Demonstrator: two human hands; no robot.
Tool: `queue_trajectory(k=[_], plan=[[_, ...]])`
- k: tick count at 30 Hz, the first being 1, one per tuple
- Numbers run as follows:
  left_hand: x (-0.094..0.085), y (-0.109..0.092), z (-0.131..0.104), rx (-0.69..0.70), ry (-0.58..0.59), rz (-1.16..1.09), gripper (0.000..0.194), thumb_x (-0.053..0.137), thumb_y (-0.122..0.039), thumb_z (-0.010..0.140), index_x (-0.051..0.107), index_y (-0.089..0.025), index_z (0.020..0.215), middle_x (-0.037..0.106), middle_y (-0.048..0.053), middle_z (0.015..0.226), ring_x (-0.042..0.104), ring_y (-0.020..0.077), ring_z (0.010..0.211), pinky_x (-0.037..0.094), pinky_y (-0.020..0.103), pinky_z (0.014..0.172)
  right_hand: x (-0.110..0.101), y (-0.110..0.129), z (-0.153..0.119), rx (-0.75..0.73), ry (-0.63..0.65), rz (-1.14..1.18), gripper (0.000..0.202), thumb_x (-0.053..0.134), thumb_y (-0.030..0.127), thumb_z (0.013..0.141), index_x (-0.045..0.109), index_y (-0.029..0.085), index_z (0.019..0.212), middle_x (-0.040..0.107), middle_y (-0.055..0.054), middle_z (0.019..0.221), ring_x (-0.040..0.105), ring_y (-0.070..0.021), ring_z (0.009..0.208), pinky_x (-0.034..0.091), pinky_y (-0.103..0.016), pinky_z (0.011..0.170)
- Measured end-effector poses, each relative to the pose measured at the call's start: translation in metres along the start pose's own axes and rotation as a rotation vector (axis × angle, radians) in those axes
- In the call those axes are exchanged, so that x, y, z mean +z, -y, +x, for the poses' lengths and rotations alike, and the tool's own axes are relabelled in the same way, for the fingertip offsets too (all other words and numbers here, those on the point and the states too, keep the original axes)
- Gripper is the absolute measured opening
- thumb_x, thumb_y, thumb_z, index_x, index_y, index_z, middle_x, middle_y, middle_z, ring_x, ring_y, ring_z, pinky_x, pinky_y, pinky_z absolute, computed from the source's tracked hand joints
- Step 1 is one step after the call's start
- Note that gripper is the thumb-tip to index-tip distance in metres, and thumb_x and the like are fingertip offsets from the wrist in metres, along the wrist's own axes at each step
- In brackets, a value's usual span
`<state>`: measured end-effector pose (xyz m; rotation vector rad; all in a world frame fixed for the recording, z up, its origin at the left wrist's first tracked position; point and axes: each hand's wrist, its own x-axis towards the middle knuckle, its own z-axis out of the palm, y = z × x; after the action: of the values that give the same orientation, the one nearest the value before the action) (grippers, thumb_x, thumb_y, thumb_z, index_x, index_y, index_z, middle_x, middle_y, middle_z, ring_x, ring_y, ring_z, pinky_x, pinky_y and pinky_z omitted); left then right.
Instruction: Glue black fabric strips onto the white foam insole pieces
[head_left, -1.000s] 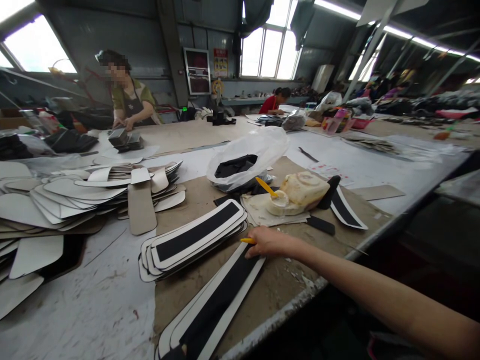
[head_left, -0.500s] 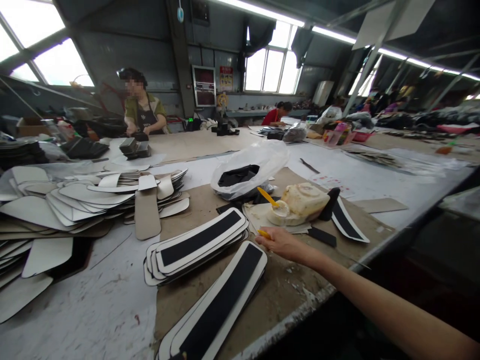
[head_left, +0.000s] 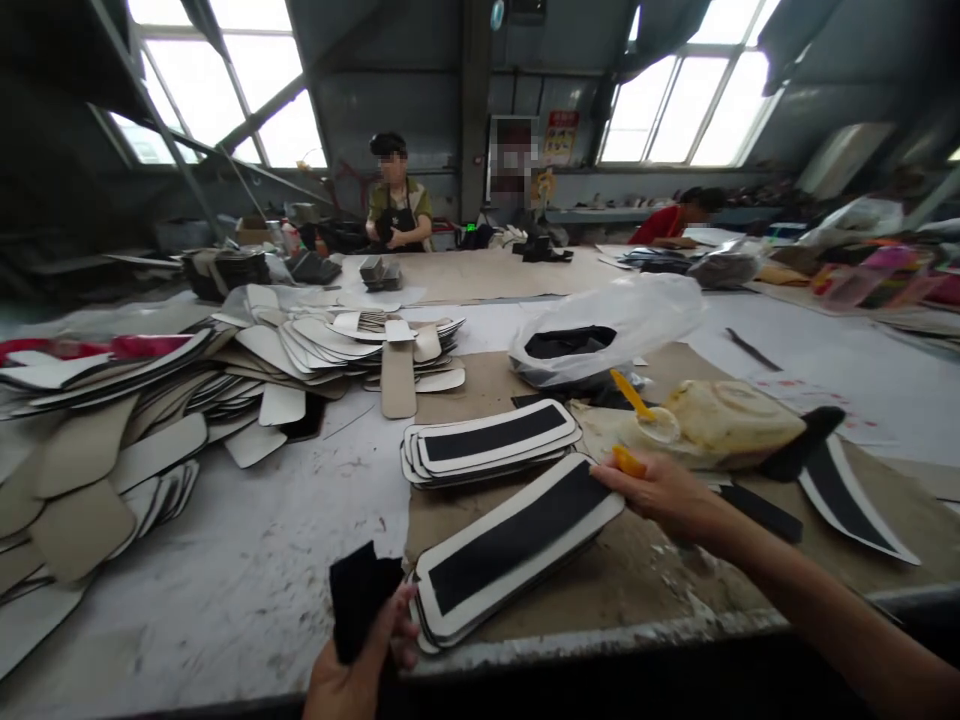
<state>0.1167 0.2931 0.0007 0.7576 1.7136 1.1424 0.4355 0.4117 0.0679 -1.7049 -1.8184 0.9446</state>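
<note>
My left hand (head_left: 360,650) holds a folded black fabric piece (head_left: 364,592) between thumb and fingers, at the near left end of a stack of white-edged panels with black strips (head_left: 517,535). My right hand (head_left: 667,495) is closed round a yellow-handled tool (head_left: 628,461), most of it hidden in the fist. Its fingers touch the far right end of that same stack. Just behind lies a second stack of similar panels (head_left: 491,440). Beyond my right hand, a stained cream plastic jug (head_left: 735,420) lies on its side, with a yellow stick (head_left: 631,394) at its whitish mouth.
A large pile of white and beige panels (head_left: 300,345) covers the left of the table. A clear plastic bag (head_left: 637,305) with black pieces stands behind the stacks. One curved panel (head_left: 855,500) lies at right. Across the table are a co-worker (head_left: 401,205) and another person in red (head_left: 664,222).
The view has swung left. My left hand has come into view with the black fabric piece. My right hand has moved onto the near stack's end, which now lies more crosswise.
</note>
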Motion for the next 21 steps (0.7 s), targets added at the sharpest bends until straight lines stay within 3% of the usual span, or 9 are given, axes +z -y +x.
queue_trajectory(k=[2,6,11,16,21], plan=[[-0.004,-0.005,0.003,-0.149,-0.062,-0.251,0.046,0.07,-0.051,0.059,0.065,-0.012,0.082,0.064,0.003,0.058,0.054,0.0123,0.046,0.043,0.022,0.044,-0.005,0.009,-0.004,0.065,0.001,0.153,0.043,0.053,0.061,0.068,0.045,0.02,0.062,0.033,0.008,0.047,0.03,-0.0072,0.041,0.023,-0.02,0.04],[-0.006,-0.013,0.003,-0.201,-0.033,-0.463,0.05,0.08,-0.049,0.044,0.058,-0.011,0.068,0.049,-0.004,0.043,0.041,0.0056,0.036,0.028,0.017,0.035,-0.01,0.028,-0.015,0.148,-0.074,0.259,0.047,0.057,0.065,0.063,0.047,0.019,0.063,0.031,0.009,0.046,0.026,-0.006,0.041,0.02,-0.019,0.038],[-0.001,-0.019,-0.001,-0.164,0.029,-0.442,0.06,0.073,-0.064,0.04,0.054,-0.014,0.068,0.036,-0.009,0.032,0.026,0.003,0.028,0.014,0.018,0.035,-0.004,0.038,-0.024,0.163,-0.099,0.273,0.049,0.058,0.067,0.061,0.048,0.019,0.061,0.029,0.008,0.047,0.023,-0.0061,0.041,0.02,-0.018,0.036],[-0.003,-0.022,-0.007,-0.105,0.003,-0.34,0.045,0.08,-0.045,0.044,0.048,-0.016,0.057,0.035,-0.01,0.036,0.027,0.0024,0.035,0.017,0.018,0.038,0.005,0.032,-0.03,0.214,-0.058,0.203,0.053,0.054,0.072,0.059,0.052,0.021,0.068,0.029,0.008,0.047,0.023,-0.0074,0.041,0.021,-0.019,0.035],[-0.005,-0.018,-0.012,-0.109,-0.006,-0.3,0.043,0.077,-0.045,0.049,0.047,-0.017,0.058,0.035,-0.01,0.037,0.029,0.0036,0.036,0.02,0.019,0.038,0.018,0.026,-0.038,0.167,-0.088,0.147,0.051,0.048,0.071,0.065,0.055,0.021,0.07,0.028,0.007,0.048,0.025,-0.009,0.043,0.023,-0.02,0.037]])
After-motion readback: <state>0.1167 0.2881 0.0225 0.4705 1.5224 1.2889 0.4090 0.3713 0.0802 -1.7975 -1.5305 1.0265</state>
